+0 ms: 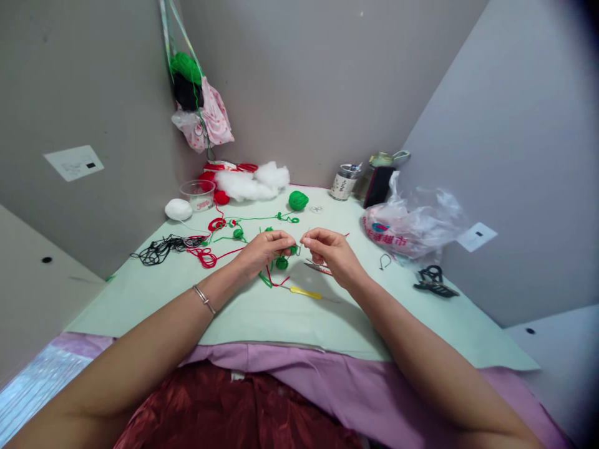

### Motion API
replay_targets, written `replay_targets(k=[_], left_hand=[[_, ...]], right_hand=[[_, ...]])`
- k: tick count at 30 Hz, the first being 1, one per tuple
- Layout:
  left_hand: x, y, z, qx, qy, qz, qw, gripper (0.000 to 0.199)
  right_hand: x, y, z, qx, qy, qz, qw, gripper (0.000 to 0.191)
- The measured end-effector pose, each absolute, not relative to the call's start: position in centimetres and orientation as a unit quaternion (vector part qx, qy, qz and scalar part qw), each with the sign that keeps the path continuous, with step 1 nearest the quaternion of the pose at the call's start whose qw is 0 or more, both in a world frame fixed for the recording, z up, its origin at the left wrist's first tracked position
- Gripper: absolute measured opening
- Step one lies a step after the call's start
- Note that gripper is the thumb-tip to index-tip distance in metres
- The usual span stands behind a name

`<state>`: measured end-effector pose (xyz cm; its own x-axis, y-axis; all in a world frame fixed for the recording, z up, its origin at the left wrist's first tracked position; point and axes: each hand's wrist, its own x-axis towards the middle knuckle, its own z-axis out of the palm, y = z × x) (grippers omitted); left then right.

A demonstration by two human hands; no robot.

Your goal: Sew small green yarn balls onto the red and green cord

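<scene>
My left hand (270, 251), fingers pinched together, grips a small green crocheted piece (294, 250). Close beside it, thumb and forefinger of my right hand (330, 251) pinch a thin strand, too fine to tell whether yarn or needle. A dark loop of thread hangs between the two hands. Just below my left hand is a green crocheted ball (281, 263). Scissors (319, 268) lie partly hidden under my right hand. Nearer to me lies a crochet hook with a yellow handle (306, 292), red and green yarn ends beside it.
Tangled black yarn (169, 249) and red yarn (204, 257) lie left. Behind are a clear plastic cup (198, 198), white stuffing (253, 182) and a green yarn ball (298, 200). At right stand a pen holder (345, 183), plastic bag (407, 224) and black hair claw (435, 282).
</scene>
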<state>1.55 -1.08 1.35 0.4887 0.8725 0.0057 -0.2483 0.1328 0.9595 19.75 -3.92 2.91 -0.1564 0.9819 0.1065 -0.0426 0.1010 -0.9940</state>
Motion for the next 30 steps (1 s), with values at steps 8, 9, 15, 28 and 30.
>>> replay_targets(k=[8, 9, 15, 28, 30], left_hand=[[1.6, -0.8, 0.8, 0.559, 0.346, 0.401, 0.638, 0.026], [1.6, -0.7, 0.7, 0.562, 0.346, 0.4, 0.635, 0.027], [1.7, -0.7, 0.6, 0.57, 0.306, 0.394, 0.653, 0.032], [1.1, 0.9, -0.8, 0.598, 0.386, 0.454, 0.536, 0.029], [1.1, 1.0, -0.6, 0.594, 0.379, 0.456, 0.543, 0.028]], right_hand=[[20.2, -4.0, 3.2, -0.39, -0.561, 0.52, 0.512, 0.023], [20.2, -4.1, 3.2, -0.385, -0.563, 0.521, 0.513, 0.023], [20.0, -4.4, 3.5, -0.353, -0.552, 0.576, 0.49, 0.028], [21.6, -5.8, 5.8, -0.255, -0.574, 0.574, 0.525, 0.019], [22.3, -6.2, 6.4, -0.226, -0.575, 0.581, 0.53, 0.019]])
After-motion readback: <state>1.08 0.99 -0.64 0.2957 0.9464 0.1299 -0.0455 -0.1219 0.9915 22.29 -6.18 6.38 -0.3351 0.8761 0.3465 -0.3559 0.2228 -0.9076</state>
